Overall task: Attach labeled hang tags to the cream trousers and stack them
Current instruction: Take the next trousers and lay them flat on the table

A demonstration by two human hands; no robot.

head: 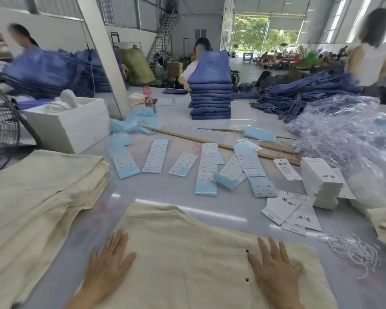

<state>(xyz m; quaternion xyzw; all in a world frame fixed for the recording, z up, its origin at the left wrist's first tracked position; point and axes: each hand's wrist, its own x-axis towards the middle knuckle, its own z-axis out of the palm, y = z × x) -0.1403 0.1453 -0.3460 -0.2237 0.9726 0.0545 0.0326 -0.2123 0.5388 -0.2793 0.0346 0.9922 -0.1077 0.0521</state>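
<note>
Hands: left hand (108,266) and right hand (274,267) both lie flat on the trousers (187,253), fingers straight, gripping nothing.
Trousers: one cream pair spread on the table (125,195) right in front of the person; no tag shows on it yet.
Stack: folded cream pairs (42,190) sit to the left, just beside the spread pair.
Tags: loose hang tags (290,214) lie near the right hand; a neat tag pile (323,181) stands behind them.
Labels: sticker sheets (206,168) lie fanned across the middle of the table.
Strings: a tangle of white strings (352,250) lies by the right edge.
Risk – mix-up: so many sheets lie overlapping that a wrong label could go on a tag.
Risk – snag: pulling one string may drag the whole tangle.
Risk – creases: smoothing unevenly may fold the cloth before stacking.
Box: white box (69,121) at the left holds a pale, rounded object – I cannot tell what.
</note>
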